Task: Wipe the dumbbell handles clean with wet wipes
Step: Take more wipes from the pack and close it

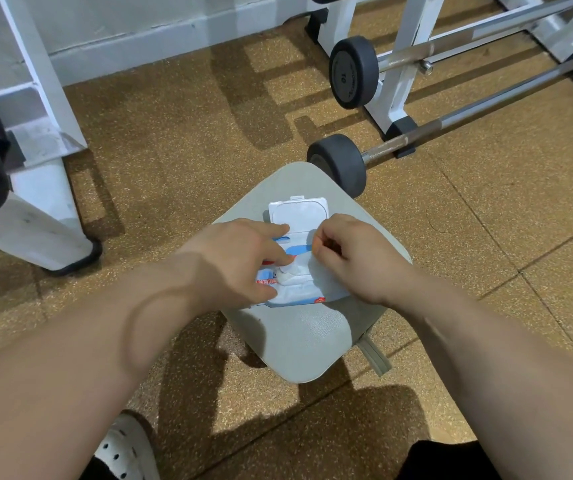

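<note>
The wet wipes pack (297, 295) is lying on a grey stool (298, 344) in the middle of the scene, its white lid (298, 214) flipped open toward the far side. The pack is sitting well inside the stool's rim, with bare seat showing on the near side. The stool's far edge is just beside the black end weight of the near dumbbell (338, 164), whose long handle is running off to the far right across the floor (174, 133). A second dumbbell (354, 72) is resting farther away against a white rack (395, 84). A white frame leg (46, 220) is standing well apart on the left, leaving open floor between it and the stool.

The left hand (240, 261) is reaching in from the near left, fingers straight and pressing down on the pack. The right hand (354, 258) is coming in from the near right, fingers curled, pinching the white wipe (298, 273) rising from the opening. A white shoe (129, 448) is showing at the near edge.
</note>
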### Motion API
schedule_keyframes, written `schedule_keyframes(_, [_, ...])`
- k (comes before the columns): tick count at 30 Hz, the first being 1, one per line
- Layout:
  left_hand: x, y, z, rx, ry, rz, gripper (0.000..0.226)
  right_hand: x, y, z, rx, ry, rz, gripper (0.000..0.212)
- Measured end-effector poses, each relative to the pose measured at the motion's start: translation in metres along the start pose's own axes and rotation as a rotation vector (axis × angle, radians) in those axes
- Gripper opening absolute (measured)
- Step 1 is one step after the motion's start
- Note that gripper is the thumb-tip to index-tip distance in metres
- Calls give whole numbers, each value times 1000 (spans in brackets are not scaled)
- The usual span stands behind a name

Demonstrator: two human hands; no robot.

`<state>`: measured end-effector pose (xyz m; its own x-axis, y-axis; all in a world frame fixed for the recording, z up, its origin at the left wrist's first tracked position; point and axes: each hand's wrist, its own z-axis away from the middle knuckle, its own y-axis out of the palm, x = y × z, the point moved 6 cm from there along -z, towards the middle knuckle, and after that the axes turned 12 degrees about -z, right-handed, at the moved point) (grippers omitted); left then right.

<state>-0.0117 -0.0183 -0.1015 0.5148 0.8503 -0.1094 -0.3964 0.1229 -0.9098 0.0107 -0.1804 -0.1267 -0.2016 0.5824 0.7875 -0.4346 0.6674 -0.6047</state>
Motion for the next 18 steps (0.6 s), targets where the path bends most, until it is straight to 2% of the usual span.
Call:
schedule_keyframes(2, [-1,1,0,0,1,-11,50,4,3,3,-42,-15,36,8])
schedule_keyframes(4, [-1,1,0,-7,-2,-3,50,8,8,4,-57,-67,115,20])
schedule_keyframes(8, [1,2,-2,-15,-4,5,51,17,13,3,-58,-168,182,13])
schedule_keyframes(18, [2,1,-6,-32,1,-14,54,-5,-16,2,-86,57,-110,9])
